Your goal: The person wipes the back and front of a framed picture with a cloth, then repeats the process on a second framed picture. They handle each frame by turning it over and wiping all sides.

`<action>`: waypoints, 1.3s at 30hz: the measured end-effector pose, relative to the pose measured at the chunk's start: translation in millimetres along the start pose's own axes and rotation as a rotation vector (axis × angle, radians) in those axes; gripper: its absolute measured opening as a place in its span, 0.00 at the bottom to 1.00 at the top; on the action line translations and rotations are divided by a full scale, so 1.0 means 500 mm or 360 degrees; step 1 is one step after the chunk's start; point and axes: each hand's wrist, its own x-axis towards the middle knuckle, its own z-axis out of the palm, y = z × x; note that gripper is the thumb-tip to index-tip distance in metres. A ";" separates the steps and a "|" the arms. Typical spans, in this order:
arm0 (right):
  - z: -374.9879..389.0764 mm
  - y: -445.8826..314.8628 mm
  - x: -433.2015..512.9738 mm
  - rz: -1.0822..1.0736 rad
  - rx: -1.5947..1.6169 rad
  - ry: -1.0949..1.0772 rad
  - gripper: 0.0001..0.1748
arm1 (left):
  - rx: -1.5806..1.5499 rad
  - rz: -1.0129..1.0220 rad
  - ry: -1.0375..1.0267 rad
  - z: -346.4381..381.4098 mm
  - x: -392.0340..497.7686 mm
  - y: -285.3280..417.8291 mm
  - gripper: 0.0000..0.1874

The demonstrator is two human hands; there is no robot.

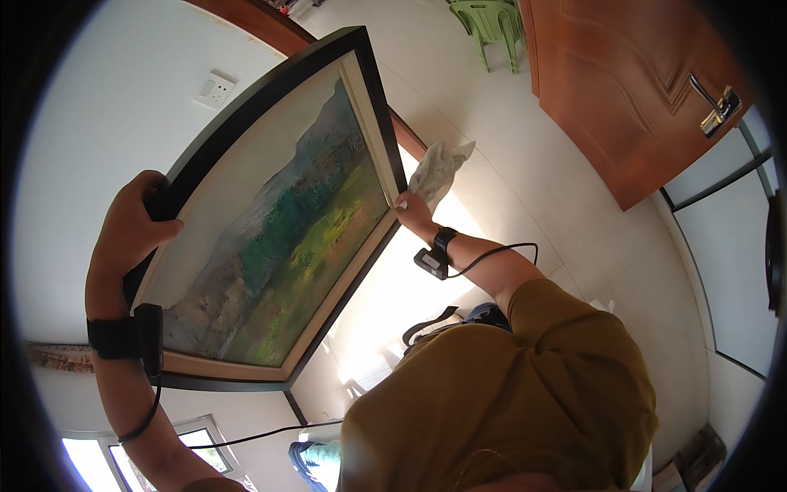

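Note:
A framed landscape painting (270, 246) tilts in front of me, showing grey hills, dark green slopes and yellow-green grass. Its frame has a dark outer moulding (264, 92) and a cream inner border. My left hand (132, 218) grips the dark moulding on the left side, with the thumb over the front face. At the right side of the frame, my right hand (415, 212) holds a crumpled pale cloth (439, 169) against or very near the frame's edge; exact contact is hard to tell. Both wrists wear black straps with small cabled devices.
A wall socket (215, 90) sits on the pale wall left of the frame. Behind the painting runs a brown wooden trim (258, 24). A brown panelled door (627, 86) with a metal handle stands at the right. A green plastic chair (492, 27) is on the tiled floor (522, 172).

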 end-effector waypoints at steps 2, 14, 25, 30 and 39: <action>0.056 -0.035 -0.066 0.0232 0.0307 -0.0703 0.12 | 0.0023 -0.0035 -0.0055 0.003 0.014 0.009 0.28; -0.250 -0.055 -0.123 0.0405 0.0473 -0.1048 0.15 | 0.0057 -0.0068 -0.0170 -0.021 -0.006 -0.002 0.31; -0.852 0.031 -0.521 0.1034 -0.0845 -0.0561 0.11 | 0.0056 -0.0009 -0.0412 -0.088 -0.007 0.013 0.31; -1.026 -0.083 -0.627 0.0867 -0.1019 -0.0579 0.11 | 0.0058 0.0188 -0.0409 -0.100 -0.017 0.040 0.28; -1.109 -0.452 -0.542 -0.0058 -0.1568 -0.0789 0.21 | 0.0011 0.0039 -0.0519 -0.086 -0.007 0.070 0.30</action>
